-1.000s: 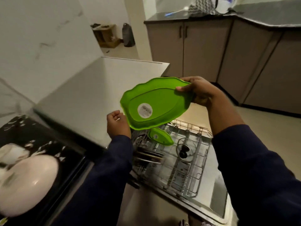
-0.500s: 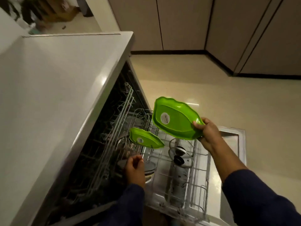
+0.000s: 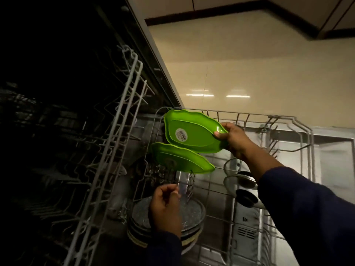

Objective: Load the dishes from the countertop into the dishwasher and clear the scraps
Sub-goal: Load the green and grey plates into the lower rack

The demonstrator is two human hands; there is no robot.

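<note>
**Racking second green plate**

Head view: right hand (image 3: pixel 233 140) grips plate (image 3: pixel 192 131) by its edge, above the racked plate (image 3: pixel 182 160) in lower rack (image 3: pixel 269 120). Left hand (image 3: pixel 165 206) loosely curled, holding nothing visible. Advice: tilt upright, seat between free tines, avoid knocking neighbour.

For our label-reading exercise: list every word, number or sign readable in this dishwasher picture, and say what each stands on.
Round white sticker on the underside of the held green plate: printed, too blurred to read.
Small dark marks on the dishwasher door's inner panel: unreadable.
Nothing else carries text.
</note>
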